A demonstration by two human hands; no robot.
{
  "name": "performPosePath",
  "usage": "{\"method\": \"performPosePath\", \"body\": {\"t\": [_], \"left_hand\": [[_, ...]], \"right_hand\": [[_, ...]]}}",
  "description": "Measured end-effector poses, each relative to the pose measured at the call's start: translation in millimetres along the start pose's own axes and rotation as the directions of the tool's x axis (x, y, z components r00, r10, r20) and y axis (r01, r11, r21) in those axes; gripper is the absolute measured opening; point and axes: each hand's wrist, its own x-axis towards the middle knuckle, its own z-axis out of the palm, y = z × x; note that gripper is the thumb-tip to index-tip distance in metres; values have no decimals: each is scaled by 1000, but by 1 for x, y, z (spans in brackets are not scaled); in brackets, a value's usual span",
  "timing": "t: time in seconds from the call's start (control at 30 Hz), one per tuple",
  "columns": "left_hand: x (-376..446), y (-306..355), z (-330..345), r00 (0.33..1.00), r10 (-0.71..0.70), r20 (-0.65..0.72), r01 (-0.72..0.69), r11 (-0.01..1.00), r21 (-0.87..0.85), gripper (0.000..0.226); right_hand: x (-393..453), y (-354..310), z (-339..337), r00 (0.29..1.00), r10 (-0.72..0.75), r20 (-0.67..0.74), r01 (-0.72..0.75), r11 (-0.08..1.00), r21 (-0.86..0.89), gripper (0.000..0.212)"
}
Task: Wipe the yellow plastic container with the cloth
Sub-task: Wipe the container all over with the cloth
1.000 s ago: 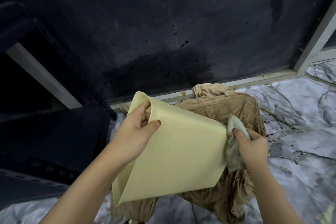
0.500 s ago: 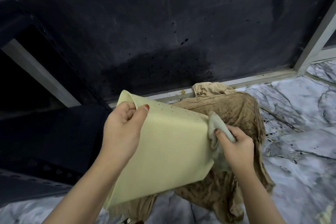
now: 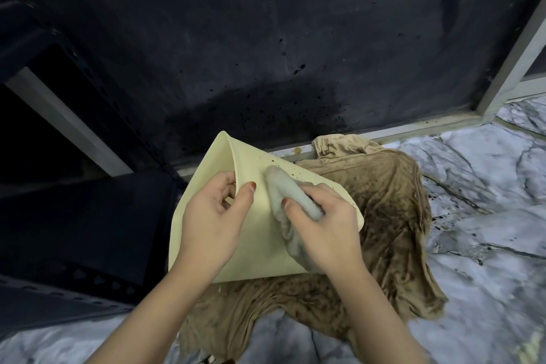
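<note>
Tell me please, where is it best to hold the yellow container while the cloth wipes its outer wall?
Probably at the open rim, from the left, as the left hand does: thumb on the outer wall of the yellow container, fingers inside. The thin lip suits a pinch and leaves the broad wall free for the cloth.

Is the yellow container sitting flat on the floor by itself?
No, the left hand grips the yellow container by its rim, holding it tilted.
</note>
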Motion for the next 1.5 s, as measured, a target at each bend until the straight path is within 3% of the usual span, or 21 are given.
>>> {"method": "performPosePath", "body": {"t": [0.2, 0.43, 0.67, 0.9, 1.07, 1.23, 1.33, 1.5], "left_hand": [[0, -4, -4, 1000, -6, 16, 6, 1000, -5, 11], [-1, -8, -9, 1000, -12, 5, 12, 1000, 14, 14], [2, -11, -7, 1000, 13, 21, -14, 999, 53, 25], [3, -9, -4, 1000, 19, 11, -20, 997, 76, 16], [2, -6, -3, 1000, 29, 5, -30, 996, 83, 19], [1, -7, -7, 998, 64, 14, -65, 992, 110, 25], [1, -7, -8, 997, 69, 24, -71, 993, 93, 28], [1, -7, -11, 999, 39, 31, -42, 996, 83, 18]], "right_hand": [[12, -7, -7, 993, 99, 56, -91, 987, -132, 15], [30, 47, -34, 940, 335, -68, -342, 925, -168, 17], [26, 93, -60, 886, 421, -192, -454, 872, -182, 17], [22, 71, -43, 921, 343, -183, -370, 919, -137, 14], [17, 15, -14, 990, 139, -26, -142, 980, -139, 11], [3, -30, 8, 993, -74, 89, 93, 969, -229, 16], [3, -32, 9, 995, -66, 81, 85, 960, -266, 15], [14, -15, 1, 994, 100, 36, -86, 960, -266, 18]]}}
